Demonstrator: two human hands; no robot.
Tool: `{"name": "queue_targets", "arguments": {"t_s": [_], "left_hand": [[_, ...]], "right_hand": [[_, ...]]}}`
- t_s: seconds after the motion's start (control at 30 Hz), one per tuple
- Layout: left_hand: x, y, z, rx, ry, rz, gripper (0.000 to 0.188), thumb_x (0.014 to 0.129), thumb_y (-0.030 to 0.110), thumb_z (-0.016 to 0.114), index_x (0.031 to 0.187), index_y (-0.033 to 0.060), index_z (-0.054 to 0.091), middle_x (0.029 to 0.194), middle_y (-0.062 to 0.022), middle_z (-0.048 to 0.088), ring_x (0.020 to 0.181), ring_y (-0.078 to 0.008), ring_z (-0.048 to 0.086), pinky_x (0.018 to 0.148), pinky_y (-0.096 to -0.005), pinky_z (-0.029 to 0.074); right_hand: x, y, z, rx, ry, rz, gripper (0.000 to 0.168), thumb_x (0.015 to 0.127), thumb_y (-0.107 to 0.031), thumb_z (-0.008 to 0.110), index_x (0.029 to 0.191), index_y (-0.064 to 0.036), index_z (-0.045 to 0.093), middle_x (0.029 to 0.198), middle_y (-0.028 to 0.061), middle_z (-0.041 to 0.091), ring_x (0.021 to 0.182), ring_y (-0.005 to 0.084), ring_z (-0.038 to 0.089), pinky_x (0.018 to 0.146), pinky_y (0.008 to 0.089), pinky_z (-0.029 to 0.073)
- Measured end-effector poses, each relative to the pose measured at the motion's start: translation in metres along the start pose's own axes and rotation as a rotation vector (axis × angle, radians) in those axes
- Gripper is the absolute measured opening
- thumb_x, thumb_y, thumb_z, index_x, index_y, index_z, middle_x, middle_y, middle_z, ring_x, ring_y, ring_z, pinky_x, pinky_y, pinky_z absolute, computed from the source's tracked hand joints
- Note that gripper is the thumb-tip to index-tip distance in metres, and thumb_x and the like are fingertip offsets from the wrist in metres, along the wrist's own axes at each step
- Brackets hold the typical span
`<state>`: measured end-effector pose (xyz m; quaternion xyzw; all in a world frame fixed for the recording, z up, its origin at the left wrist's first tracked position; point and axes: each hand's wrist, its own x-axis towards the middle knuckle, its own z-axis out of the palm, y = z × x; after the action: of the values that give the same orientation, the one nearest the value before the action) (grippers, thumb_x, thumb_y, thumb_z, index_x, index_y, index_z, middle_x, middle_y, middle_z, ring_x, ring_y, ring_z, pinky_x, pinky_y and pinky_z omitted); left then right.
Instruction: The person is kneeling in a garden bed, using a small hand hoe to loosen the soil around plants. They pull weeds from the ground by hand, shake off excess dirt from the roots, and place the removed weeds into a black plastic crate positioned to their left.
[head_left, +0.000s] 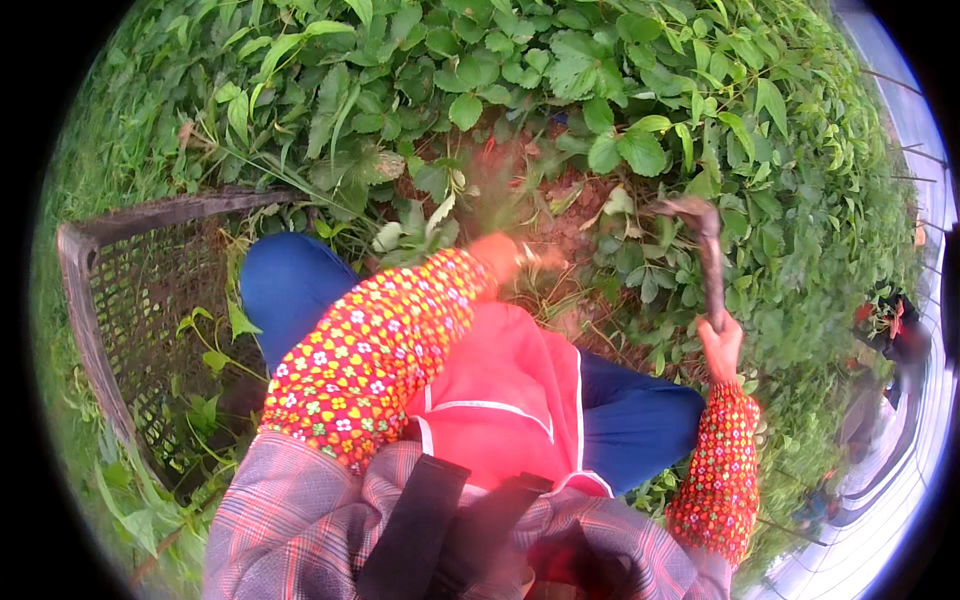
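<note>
My right hand (721, 349) grips the lower end of a short wooden-handled hand hoe (711, 262), held upright over the plants at the right. The hoe's head is motion-blurred, so its exact shape is unclear. Above bare reddish soil (566, 214) in the middle, my left hand (504, 255) is blurred by motion. Blurred greenery (501, 206) shows just beyond it, but I cannot tell whether the fingers hold it. Broad-leaved strawberry-like plants (585, 71) surround the soil patch, with wilted leaves (442, 214) near my left hand.
A dark mesh-sided plastic crate (75, 262) stands tilted at my left, with weeds against it. My bent knees in blue trousers (637, 412) flank a red apron (495, 390). At the far right, another person (896, 330) is near pale sheeting (892, 517) and thin rods.
</note>
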<state>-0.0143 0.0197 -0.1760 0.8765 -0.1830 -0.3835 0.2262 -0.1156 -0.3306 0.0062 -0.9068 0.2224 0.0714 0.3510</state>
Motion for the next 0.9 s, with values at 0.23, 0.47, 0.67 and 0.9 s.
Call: {"name": "queue_targets", "arguments": {"t_s": [0.23,0.47,0.67,0.9], "left_hand": [[0.022,-0.118,0.016,-0.266,-0.179,-0.403,0.023,0.075,0.018,0.058,0.081,-0.0036,0.060,0.079,-0.0166,0.061,0.072,-0.0277,0.063,0.058,-0.0370,0.048],[0.048,-0.141,0.058,-0.335,-0.307,-0.142,0.020,0.078,0.010,0.052,0.083,-0.0099,0.050,0.070,-0.0134,0.059,0.057,-0.0258,0.064,0.039,-0.0367,0.043],[0.017,-0.097,0.016,-0.982,0.003,-0.651,0.027,0.077,0.006,0.052,0.096,-0.0109,0.044,0.081,-0.0182,0.058,0.055,-0.0308,0.063,0.036,-0.0378,0.041],[0.038,-0.148,0.063,-0.800,-0.015,-0.617,0.022,0.077,0.011,0.053,0.089,-0.0071,0.051,0.070,-0.0135,0.060,0.053,-0.0244,0.063,0.040,-0.0350,0.043]], "right_hand": [[0.053,-0.011,0.050,0.083,-0.510,0.223,0.024,0.072,-0.022,0.062,0.069,-0.001,0.051,0.050,-0.0006,0.047,0.038,0.0075,0.040,0.035,0.0230,0.032],[0.033,0.079,-0.032,0.163,-0.466,0.601,0.027,0.072,-0.023,0.061,0.060,-0.004,0.046,0.043,0.0016,0.043,0.028,0.0115,0.037,0.027,0.0255,0.031],[0.008,0.083,-0.027,0.110,-0.317,0.507,0.021,0.072,-0.019,0.060,0.066,-0.002,0.049,0.046,-0.0001,0.044,0.031,0.0093,0.038,0.029,0.0245,0.030],[0.038,0.036,0.030,-0.181,-0.374,0.164,0.025,0.068,-0.020,0.059,0.080,0.003,0.058,0.053,0.0006,0.048,0.044,0.0097,0.045,0.042,0.0272,0.037]]}}
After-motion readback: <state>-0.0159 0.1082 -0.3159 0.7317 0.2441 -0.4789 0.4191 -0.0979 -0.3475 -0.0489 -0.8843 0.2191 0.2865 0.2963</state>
